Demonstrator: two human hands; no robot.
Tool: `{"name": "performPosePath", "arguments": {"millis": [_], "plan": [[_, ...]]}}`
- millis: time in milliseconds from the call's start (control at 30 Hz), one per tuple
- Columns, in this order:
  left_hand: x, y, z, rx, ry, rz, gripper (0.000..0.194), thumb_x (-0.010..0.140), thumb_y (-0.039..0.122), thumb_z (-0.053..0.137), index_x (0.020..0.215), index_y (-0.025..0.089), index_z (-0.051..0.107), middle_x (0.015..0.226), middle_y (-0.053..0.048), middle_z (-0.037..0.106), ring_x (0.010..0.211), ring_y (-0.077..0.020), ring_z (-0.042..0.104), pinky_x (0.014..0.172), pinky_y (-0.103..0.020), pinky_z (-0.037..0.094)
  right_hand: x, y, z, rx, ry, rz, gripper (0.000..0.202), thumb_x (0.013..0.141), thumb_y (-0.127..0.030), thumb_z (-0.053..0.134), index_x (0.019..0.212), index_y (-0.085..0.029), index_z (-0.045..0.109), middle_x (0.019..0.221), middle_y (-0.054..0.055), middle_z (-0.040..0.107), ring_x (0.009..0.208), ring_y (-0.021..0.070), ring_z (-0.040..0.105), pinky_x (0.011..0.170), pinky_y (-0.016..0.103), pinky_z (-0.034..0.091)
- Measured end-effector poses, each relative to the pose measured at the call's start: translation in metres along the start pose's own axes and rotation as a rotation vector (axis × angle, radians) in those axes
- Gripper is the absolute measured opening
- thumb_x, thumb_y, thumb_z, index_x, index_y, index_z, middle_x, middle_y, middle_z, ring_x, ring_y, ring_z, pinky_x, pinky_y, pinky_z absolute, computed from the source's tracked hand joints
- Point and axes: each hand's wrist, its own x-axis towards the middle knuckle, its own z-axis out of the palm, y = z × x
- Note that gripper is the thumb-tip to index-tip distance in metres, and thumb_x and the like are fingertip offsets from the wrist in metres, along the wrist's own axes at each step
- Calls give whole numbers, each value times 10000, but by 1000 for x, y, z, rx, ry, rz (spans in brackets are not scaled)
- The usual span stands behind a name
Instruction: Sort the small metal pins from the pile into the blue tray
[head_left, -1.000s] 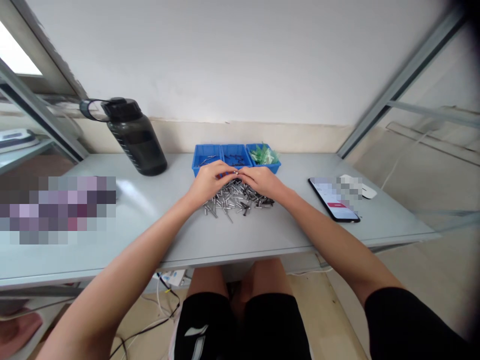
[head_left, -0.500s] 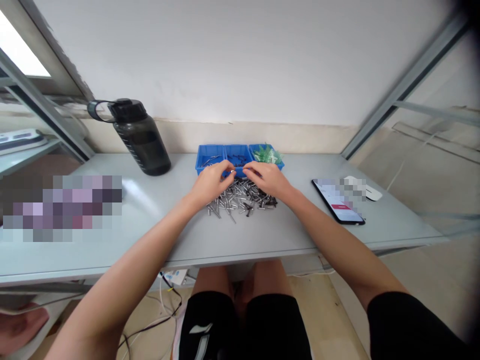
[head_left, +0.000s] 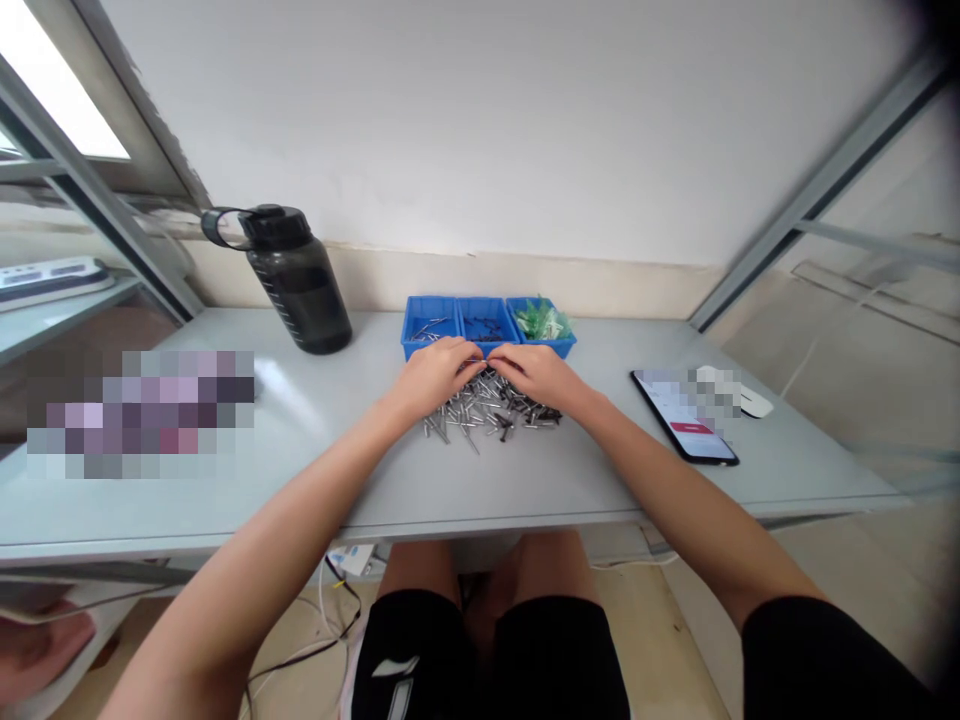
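Note:
A loose pile of silver and dark screws (head_left: 480, 405) lies on the grey table, partly covered by my hands. My left hand (head_left: 442, 372) is over the pile's left side, fingertips pinched together. My right hand (head_left: 536, 375) meets it from the right, fingers also pressed together. Something small and thin seems to be between the fingertips, too small to name. Just behind the hands stand three joined blue bins: the left bin (head_left: 431, 308) holds silver screws, the middle bin (head_left: 484, 308) dark ones, the right bin (head_left: 566, 346) green plastic pieces (head_left: 541, 320).
A dark water bottle (head_left: 301, 285) stands at the back left, near a blurred-out object (head_left: 142, 415). On the right lie a phone (head_left: 684, 420) and a white mouse (head_left: 731, 390). The wall rises behind the table (head_left: 510, 490).
My hands have come together, fingertips now meeting over the pile where a gap was before. The whole view has shifted slightly, so everything sits a little further right and lower.

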Motion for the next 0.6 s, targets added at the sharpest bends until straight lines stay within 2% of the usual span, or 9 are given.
{"name": "performPosePath", "arguments": {"millis": [233, 367, 600], "plan": [[0, 3, -1, -6, -22, -10, 146, 958, 275, 540, 995, 196, 658, 961, -33, 701, 909, -189, 636, 768, -294, 476, 0, -2, 1, -39, -53, -9, 278, 996, -311, 391, 1063, -204, 639, 999, 56, 725, 882, 185, 662, 780, 285, 441], [0, 5, -3, -21, -26, -17, 164, 963, 301, 539, 1011, 199, 659, 970, -33, 704, 916, -192, 640, 780, -300, 482, -1, 1, 0, -47, -37, 15, 282, 994, -319, 394, 1059, -204, 642, 987, 60, 725, 879, 186, 660, 775, 285, 434], [0, 0, -2, -17, -15, -27, 203, 978, 276, 495, 1031, 190, 671, 999, -50, 712, 934, -193, 642, 830, -325, 490, 1, 8, -3, -24, -15, 71, 230, 969, -328, 442, 1017, -202, 628, 867, 38, 708, 759, 174, 626, 695, 283, 407]]}}
